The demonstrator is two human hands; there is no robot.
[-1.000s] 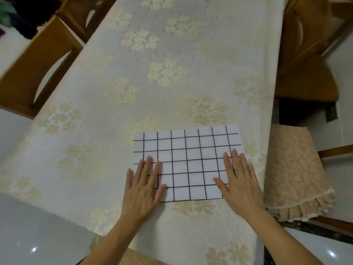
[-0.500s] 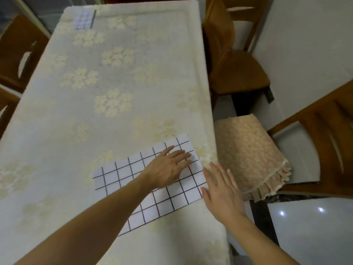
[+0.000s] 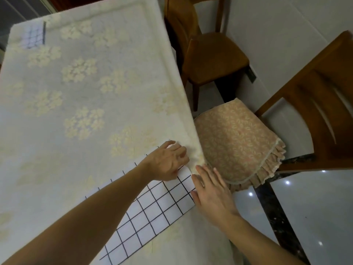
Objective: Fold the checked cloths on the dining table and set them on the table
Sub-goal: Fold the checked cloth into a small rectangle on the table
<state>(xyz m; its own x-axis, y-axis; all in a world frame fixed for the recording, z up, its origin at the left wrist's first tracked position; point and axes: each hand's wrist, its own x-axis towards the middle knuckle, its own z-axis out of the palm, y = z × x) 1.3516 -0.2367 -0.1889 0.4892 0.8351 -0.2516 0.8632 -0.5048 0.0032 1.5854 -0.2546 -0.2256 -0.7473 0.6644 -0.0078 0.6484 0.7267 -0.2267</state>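
Note:
A white cloth with a black grid (image 3: 152, 209) lies flat near the right edge of the dining table (image 3: 76, 115), which is covered by a cream floral tablecloth. My left hand (image 3: 168, 161) reaches across it with curled fingers pinching its far right corner, and that corner curls up off the table. My right hand (image 3: 212, 192) lies flat, fingers out, on the cloth's right edge by the table's rim. A second checked cloth (image 3: 34, 37), folded small, sits at the table's far left corner.
A chair with a frilled peach cushion (image 3: 238, 142) stands tight against the table's right side, its wooden back (image 3: 315, 111) further right. Another wooden chair (image 3: 210, 54) stands behind it. Glossy white floor lies at the lower right.
My view has swung to the right. Both hands slid from flat on the cloth's near edge to its right end, and the left hand now grips the far corner and lifts it.

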